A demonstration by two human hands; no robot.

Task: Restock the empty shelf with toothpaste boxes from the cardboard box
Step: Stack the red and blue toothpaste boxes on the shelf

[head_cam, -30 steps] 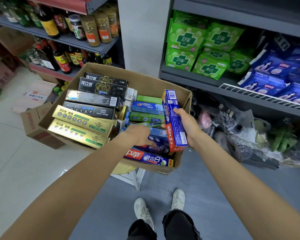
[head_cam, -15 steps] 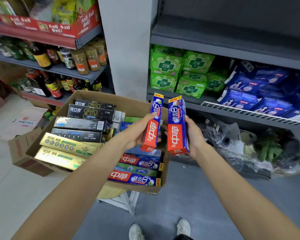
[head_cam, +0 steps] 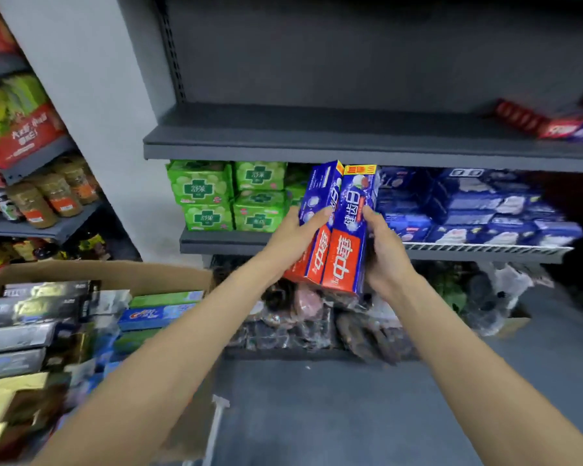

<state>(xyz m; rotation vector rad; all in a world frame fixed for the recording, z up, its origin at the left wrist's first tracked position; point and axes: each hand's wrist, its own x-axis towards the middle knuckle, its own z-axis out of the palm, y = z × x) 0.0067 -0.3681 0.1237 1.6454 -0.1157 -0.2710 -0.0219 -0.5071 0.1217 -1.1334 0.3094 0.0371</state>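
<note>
The person holds 2 red-and-blue toothpaste boxes upright and pressed side by side, in front of the shelving and above the floor. The left hand [head_cam: 293, 240] grips the left toothpaste box [head_cam: 317, 223] from its left side: the thumb lies across the blue front face near the middle of the box, and the other fingers are hidden behind it. The right hand [head_cam: 386, 253] grips the right toothpaste box [head_cam: 349, 230] from its right side, thumb on the front edge at about the same height, the rest of the fingers curled round the back. Both boxes stand between the 2 hands with their red lower halves down and their blue tops up, leaning slightly to the right; the tops reach just under the front lip of the empty shelf [head_cam: 317, 142].

That grey shelf is bare over most of its length; at its far right end lie a few red-and-blue packs [head_cam: 559, 124], too blurred to tell more. On the shelf below, behind the held boxes, sit green packets [head_cam: 229, 193] at the left and dark blue packets [head_cam: 468, 203] at the right. The cardboard box [head_cam: 115, 274] stands at the lower left, well apart from the hands, with more toothpaste cartons lying flat in it
</note>
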